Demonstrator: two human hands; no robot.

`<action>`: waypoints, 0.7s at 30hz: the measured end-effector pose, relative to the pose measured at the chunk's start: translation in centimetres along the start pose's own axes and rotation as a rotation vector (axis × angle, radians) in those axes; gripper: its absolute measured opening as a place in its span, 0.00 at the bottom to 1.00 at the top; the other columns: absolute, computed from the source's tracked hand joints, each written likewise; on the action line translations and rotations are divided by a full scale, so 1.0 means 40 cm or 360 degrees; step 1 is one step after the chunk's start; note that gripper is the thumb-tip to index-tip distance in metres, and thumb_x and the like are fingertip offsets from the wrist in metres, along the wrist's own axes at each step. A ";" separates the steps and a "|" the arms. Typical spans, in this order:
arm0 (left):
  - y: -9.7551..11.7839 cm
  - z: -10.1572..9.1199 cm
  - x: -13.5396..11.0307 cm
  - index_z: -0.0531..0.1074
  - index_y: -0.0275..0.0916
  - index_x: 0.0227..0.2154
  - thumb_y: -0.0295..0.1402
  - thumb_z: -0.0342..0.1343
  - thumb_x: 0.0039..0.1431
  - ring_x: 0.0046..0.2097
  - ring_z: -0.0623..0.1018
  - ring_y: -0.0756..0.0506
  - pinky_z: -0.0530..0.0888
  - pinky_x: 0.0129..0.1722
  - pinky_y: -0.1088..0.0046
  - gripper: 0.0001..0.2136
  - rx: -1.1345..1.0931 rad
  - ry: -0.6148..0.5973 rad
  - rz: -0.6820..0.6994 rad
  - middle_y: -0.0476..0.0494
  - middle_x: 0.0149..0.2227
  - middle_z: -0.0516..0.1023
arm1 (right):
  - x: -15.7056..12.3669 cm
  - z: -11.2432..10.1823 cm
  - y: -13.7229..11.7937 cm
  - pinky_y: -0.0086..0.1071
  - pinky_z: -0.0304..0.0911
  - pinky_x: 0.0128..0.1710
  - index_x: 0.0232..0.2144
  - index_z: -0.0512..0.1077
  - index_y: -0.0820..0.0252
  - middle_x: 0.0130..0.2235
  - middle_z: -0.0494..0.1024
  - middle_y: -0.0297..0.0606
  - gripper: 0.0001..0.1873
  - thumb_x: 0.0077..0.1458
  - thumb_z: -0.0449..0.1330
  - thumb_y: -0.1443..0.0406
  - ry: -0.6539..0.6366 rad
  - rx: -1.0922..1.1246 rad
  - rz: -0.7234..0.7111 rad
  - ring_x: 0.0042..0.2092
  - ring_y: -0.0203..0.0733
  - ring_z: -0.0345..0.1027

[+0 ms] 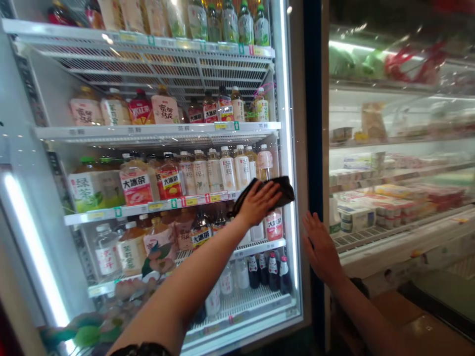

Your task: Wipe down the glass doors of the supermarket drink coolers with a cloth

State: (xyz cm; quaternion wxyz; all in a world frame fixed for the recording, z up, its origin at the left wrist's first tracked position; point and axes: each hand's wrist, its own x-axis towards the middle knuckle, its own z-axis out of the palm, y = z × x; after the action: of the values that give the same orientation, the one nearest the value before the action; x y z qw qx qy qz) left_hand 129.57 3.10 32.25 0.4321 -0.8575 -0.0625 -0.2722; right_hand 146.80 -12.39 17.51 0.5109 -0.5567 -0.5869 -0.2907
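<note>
A dark cloth (pixel 285 190) lies bunched against the glass door of a lit drinks cooler, toward its right side. My left hand (pixel 261 199) holds the cloth to the glass, palm down on it with the fingers stretched out. Farther right, my right hand (pixel 321 247) is open, its fingers extended beside the door's right frame (pixel 300 148). Whether it touches the frame I cannot tell. Behind the glass, bottled drinks (pixel 243 169) stand in rows near the cloth, and my left hand and forearm hide part of the lower ones.
Several white shelves (pixel 156 129) inside the cooler carry bottles. A floral decal (pixel 89 336) is on the lower left glass. To the right stands an open-looking chilled display (pixel 401 170) with packaged food, somewhat blurred. Cardboard (pixel 408 316) shows at the lower right.
</note>
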 end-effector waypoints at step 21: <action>-0.171 -0.184 -0.267 0.52 0.47 0.71 0.42 0.56 0.65 0.74 0.48 0.37 0.41 0.72 0.42 0.34 0.0273 0.0023 -0.0526 0.42 0.73 0.53 | 0.082 0.084 -0.136 0.58 0.52 0.69 0.72 0.49 0.47 0.72 0.55 0.39 0.31 0.70 0.48 0.63 0.0019 0.0309 -0.0077 0.73 0.51 0.43</action>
State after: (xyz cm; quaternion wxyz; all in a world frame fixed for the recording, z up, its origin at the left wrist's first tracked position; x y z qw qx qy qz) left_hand 115.19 2.99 35.04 0.4537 -0.7936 -0.2224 -0.3391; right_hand 141.18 -9.30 20.72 0.5586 -0.4886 -0.6226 -0.2480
